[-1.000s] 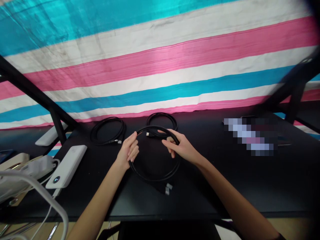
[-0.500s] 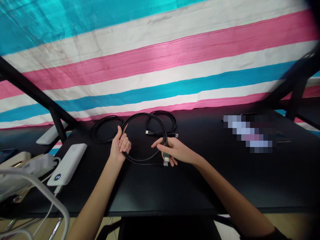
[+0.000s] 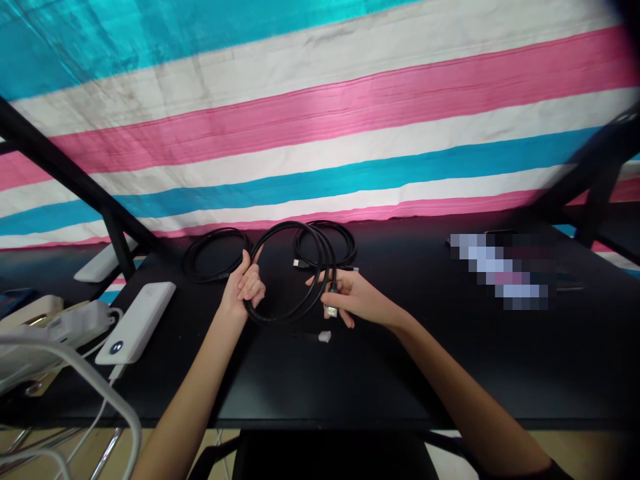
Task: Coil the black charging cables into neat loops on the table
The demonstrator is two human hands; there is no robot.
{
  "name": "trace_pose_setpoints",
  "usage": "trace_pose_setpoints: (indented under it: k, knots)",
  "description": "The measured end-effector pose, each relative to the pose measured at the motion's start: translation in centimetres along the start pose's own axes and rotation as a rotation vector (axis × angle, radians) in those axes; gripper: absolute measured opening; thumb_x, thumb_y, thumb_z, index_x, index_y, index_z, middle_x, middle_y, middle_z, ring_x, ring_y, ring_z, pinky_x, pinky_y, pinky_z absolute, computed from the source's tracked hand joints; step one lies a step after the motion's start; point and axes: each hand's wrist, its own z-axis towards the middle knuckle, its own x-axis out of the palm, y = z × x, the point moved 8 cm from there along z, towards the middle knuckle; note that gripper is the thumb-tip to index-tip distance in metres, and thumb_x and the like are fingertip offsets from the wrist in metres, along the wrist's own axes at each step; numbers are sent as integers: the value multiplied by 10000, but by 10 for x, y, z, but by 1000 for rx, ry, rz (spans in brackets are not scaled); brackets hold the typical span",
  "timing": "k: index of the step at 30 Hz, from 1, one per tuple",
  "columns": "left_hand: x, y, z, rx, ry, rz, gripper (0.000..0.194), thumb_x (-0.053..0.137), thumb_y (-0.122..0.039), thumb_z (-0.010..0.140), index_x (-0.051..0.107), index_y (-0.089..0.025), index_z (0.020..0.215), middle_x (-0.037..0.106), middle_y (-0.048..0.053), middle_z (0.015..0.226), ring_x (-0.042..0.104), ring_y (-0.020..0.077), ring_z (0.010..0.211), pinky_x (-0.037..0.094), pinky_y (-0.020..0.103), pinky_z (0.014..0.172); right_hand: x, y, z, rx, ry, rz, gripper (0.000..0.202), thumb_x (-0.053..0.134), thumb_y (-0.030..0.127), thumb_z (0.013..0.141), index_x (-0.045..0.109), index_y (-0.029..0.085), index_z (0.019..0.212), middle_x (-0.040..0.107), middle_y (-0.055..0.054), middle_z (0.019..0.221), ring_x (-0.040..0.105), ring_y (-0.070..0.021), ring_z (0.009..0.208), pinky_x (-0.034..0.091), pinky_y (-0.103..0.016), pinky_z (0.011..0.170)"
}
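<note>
A coiled black cable (image 3: 286,320) hangs between my two hands above the black table. My left hand (image 3: 246,283) is closed round the left side of the loop. At the right side, my right hand (image 3: 350,293) pinches the cable near a connector (image 3: 331,310) with a metal tip. A second connector with a pale end (image 3: 325,337) is just below the loop. Behind lie two more coiled black cables, one at the left (image 3: 187,263) and one at the right (image 3: 353,243), the latter with a light-tipped plug (image 3: 297,264).
A white power bank (image 3: 143,320) with a cable plugged in lies on the table (image 3: 500,373) at the left. White adapters (image 3: 75,327) and a thick white cable (image 3: 100,380) are further left. A blurred object (image 3: 500,270) lies at the right. Striped cloth hangs behind.
The held coil's strands have spread apart at the right side. The pale-ended connector has dropped away from the one in my right hand. My fingers remain on the cable.
</note>
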Motion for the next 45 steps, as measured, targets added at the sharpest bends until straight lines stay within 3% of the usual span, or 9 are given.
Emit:
trace_pose_setpoints:
  k: [10,15,19,22,26,30,36,40,45]
  knots:
    - [0,6,1,1,-6,71,594,166,-361,1007,670,-135,788,282,-86,285,227,26,165,154,118,218,8,0,1,-42,37,167,838,740,159,668,299,242,1375,576,-78,1129,675,-138,783,574,-263,646]
    - [3,16,-1,-81,57,171,684,255,-467,969,288,-181,348,206,-46,261,267,48,178,219,152,225,23,7,-3,-28,226,434,734,634,313,746,307,217,1397,571,-120,1205,655,-235,976,530,-371,781]
    - [7,19,-6,-92,36,273,667,275,-498,955,256,-186,366,223,-46,268,283,47,194,219,158,235,7,-1,3,8,-8,267,499,556,388,845,443,194,1291,678,-101,1044,687,-175,761,522,-316,692]
    - [15,21,-12,-59,11,305,608,338,-473,950,284,-173,424,253,-66,308,261,24,214,209,139,252,-14,-11,5,46,-255,-2,257,616,388,812,625,143,891,718,-77,804,613,-121,558,502,-264,583]
    - [26,25,-18,-27,14,273,500,323,-364,981,330,-165,522,301,-89,382,237,5,228,200,123,263,-31,-19,6,67,-411,-85,330,640,382,778,571,155,548,686,-60,659,578,-113,552,490,-234,546]
    - [27,30,-17,-61,49,275,472,329,-350,983,318,-171,547,298,-98,409,207,0,223,152,127,236,-39,-27,3,121,-527,238,208,659,358,769,631,154,796,654,-36,690,603,-117,564,514,-225,512]
    - [30,45,-19,-130,199,384,384,519,-360,912,370,-169,614,349,-106,433,185,1,243,151,106,227,-53,-23,-4,124,-669,232,544,684,340,740,491,191,1226,632,-35,847,532,-82,502,385,-180,367]
    - [35,50,-23,-76,245,512,275,589,-414,858,468,-181,774,355,-119,430,202,19,269,199,95,240,-62,-9,-9,0,-747,-16,501,698,410,710,553,187,1134,505,30,705,370,-55,448,267,-187,349]
    - [30,44,-18,79,169,738,321,589,-432,846,503,-215,1067,398,-127,430,294,49,268,263,118,255,-63,5,-12,-114,-781,-207,345,657,434,745,600,164,952,485,27,623,466,-111,534,410,-234,486]
